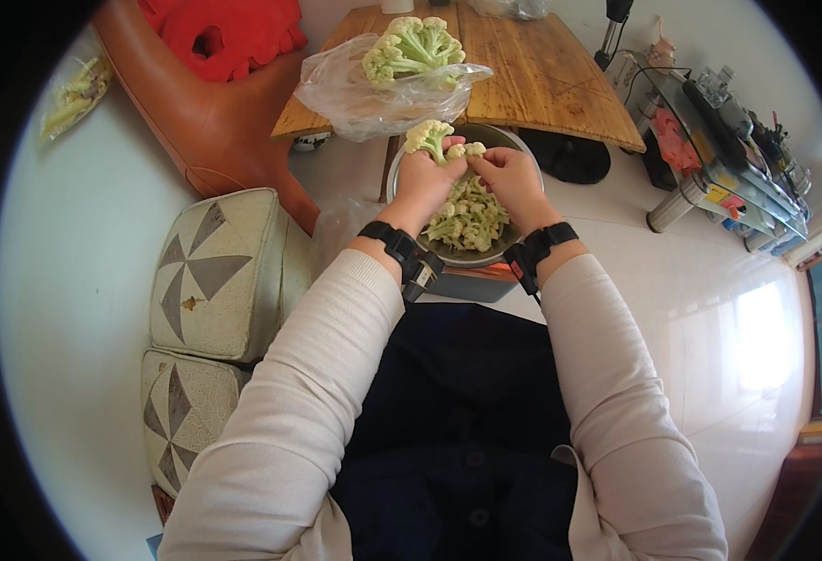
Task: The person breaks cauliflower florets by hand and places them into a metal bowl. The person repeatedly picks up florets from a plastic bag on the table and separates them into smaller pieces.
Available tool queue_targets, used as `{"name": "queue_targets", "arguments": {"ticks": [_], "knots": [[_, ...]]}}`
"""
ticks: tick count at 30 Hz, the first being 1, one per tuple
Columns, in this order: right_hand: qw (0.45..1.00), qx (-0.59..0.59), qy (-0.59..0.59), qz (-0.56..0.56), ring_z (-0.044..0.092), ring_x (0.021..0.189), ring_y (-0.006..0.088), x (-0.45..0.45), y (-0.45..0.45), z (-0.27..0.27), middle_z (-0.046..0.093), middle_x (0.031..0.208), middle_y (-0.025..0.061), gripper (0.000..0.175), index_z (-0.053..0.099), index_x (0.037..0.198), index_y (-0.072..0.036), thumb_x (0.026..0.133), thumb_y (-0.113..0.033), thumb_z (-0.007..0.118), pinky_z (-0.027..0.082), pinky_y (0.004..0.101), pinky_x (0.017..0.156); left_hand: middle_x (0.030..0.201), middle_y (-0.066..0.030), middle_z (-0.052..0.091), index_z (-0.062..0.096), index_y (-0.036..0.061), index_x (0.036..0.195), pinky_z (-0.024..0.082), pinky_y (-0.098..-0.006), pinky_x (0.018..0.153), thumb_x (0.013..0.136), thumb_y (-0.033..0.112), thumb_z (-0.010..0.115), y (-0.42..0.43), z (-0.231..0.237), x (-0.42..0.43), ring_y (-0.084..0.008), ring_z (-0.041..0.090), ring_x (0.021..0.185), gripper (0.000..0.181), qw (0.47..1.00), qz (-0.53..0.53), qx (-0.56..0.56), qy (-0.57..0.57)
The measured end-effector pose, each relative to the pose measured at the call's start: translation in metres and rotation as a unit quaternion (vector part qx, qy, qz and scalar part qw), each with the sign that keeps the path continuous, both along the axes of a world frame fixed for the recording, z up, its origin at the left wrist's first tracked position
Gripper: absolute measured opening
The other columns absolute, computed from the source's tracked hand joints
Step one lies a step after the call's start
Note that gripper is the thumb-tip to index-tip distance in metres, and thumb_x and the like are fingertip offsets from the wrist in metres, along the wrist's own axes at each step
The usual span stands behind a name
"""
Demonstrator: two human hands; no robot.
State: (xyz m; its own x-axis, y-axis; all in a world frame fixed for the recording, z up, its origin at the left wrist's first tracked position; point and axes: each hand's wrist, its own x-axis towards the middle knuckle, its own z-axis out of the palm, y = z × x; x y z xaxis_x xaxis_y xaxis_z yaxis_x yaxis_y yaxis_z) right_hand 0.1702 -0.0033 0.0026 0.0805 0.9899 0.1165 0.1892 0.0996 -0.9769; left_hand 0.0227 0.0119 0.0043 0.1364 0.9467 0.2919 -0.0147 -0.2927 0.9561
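My left hand (pixel 425 179) grips a cauliflower branch (pixel 428 139) whose head sticks up past the thumb. Pinched in my right hand (pixel 509 184) is a small cauliflower floret (pixel 476 149), close against the left fingertips; whether it is still joined to the branch cannot be made out. Both hands are over a round metal bowl (pixel 533 158). Inside the bowl lie many small cauliflower pieces (pixel 470 217). Beyond the hands, a larger cauliflower chunk (pixel 418 52) rests on a clear plastic bag (pixel 355 98).
The bag lies on a wooden table (pixel 544 70) ahead. An orange chair (pixel 228 126) with red cloth (pixel 228 35) and patterned cushioned stools (pixel 214 273) stand left. A cluttered glass shelf (pixel 712 133) is at right. Beneath the bowl is a grey container (pixel 467 286).
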Motion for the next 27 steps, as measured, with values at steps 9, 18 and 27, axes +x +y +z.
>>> {"name": "queue_targets", "arguments": {"ticks": [9, 18, 27], "knots": [[0.994, 0.022, -0.025, -0.104, 0.051, 0.060, 0.0088, -0.001, 0.006, -0.009, 0.060, 0.068, 0.0013, 0.023, 0.064, 0.084, 0.003, 0.088, -0.020, 0.061, 0.041, 0.0254, 0.056, 0.097, -0.0022, 0.063, 0.064, 0.0022, 0.105, 0.045, -0.0231, 0.070, 0.080, 0.007, 0.062, -0.002, 0.002, 0.001, -0.0076, 0.055, 0.080, 0.025, 0.995, 0.061, -0.072, -0.014], [0.992, 0.013, 0.082, -0.096, 0.048, 0.064, 0.0082, 0.007, 0.012, -0.012, 0.057, 0.076, -0.0004, 0.017, 0.062, 0.092, 0.001, 0.093, -0.014, 0.055, 0.041, 0.0244, 0.059, 0.090, -0.0065, 0.063, 0.056, -0.0007, 0.111, 0.046, -0.0260, 0.068, 0.084, 0.010, 0.059, 0.008, -0.011, 0.001, -0.0111, 0.057, 0.076, 0.029, 0.993, 0.088, -0.081, -0.005], [0.968, 0.005, 0.175, -0.180, 0.049, 0.059, 0.0096, 0.011, 0.008, -0.008, 0.056, 0.069, 0.0015, 0.019, 0.059, 0.085, 0.001, 0.093, -0.016, 0.054, 0.041, 0.0263, 0.054, 0.077, -0.0025, 0.060, 0.059, 0.0023, 0.107, 0.043, -0.0262, 0.058, 0.087, 0.013, 0.057, -0.002, -0.003, 0.003, -0.0093, 0.054, 0.065, 0.023, 0.991, 0.112, -0.077, 0.015]]}}
